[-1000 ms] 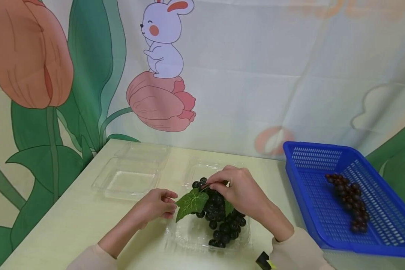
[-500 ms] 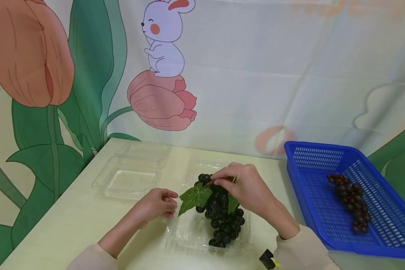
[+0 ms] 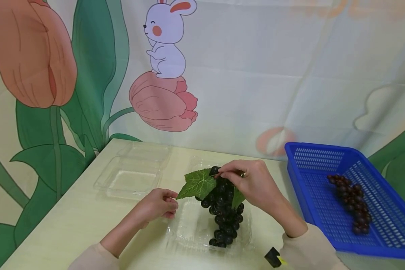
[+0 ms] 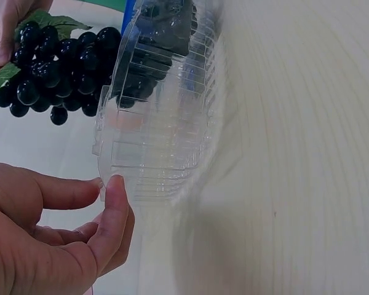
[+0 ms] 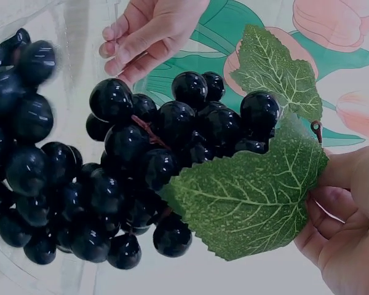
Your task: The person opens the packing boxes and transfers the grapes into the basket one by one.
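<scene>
My right hand pinches the brown stem of a bunch of black grapes that has green leaves. The bunch hangs above an open clear plastic clamshell box, its lower grapes over the near part of the box. Whether those grapes touch the bottom, I cannot tell. On the box's left side, my left hand pinches the rim between thumb and fingers, plainest in the left wrist view, where the box wall stands beside the fingertips. One leaf reaches close to the left hand.
A second open clear box sits at the back left. At the right stands a blue plastic basket holding a bunch of reddish-brown grapes. Near my right sleeve lies a small black object with a yellow part. A printed cloth hangs behind the table.
My right hand has moved up and slightly right, raising the top of the black grapes so the bunch hangs straighter. The large leaf has risen with it. My left hand has stayed at the rim.
</scene>
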`<action>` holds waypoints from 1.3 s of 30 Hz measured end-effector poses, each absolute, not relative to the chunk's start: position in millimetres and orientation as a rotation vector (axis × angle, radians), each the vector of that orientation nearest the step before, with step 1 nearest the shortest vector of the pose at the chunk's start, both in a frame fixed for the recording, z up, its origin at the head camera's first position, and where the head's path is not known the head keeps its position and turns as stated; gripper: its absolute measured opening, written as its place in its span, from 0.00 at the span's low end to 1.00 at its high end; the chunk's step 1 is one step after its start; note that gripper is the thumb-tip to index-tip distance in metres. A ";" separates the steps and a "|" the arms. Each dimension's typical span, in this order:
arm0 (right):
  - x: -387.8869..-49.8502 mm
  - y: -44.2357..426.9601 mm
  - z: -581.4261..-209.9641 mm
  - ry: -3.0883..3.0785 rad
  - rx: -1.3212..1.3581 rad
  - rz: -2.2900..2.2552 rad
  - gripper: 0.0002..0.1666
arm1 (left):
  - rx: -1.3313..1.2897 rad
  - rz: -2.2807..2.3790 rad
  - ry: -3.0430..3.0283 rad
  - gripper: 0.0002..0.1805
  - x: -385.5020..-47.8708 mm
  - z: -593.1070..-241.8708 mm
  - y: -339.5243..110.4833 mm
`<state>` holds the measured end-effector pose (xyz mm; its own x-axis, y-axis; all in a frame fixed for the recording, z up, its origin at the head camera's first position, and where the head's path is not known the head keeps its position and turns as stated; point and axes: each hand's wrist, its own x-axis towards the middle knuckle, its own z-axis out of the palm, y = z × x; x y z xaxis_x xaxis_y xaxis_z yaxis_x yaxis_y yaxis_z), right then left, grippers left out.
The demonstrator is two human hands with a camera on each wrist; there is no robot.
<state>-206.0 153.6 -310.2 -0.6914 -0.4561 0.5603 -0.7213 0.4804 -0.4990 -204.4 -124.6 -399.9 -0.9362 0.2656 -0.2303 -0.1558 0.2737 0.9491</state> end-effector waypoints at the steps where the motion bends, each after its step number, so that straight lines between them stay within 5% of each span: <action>1: -205.9 154.2 -309.1 -2.383 0.983 1.052 0.10 | 0.100 1.702 2.207 0.22 -204.2 -399.8 -124.5; 39: -199.9 161.0 -287.7 -2.343 1.027 1.148 0.11 | 0.060 1.690 2.208 0.21 -205.1 -401.1 -124.9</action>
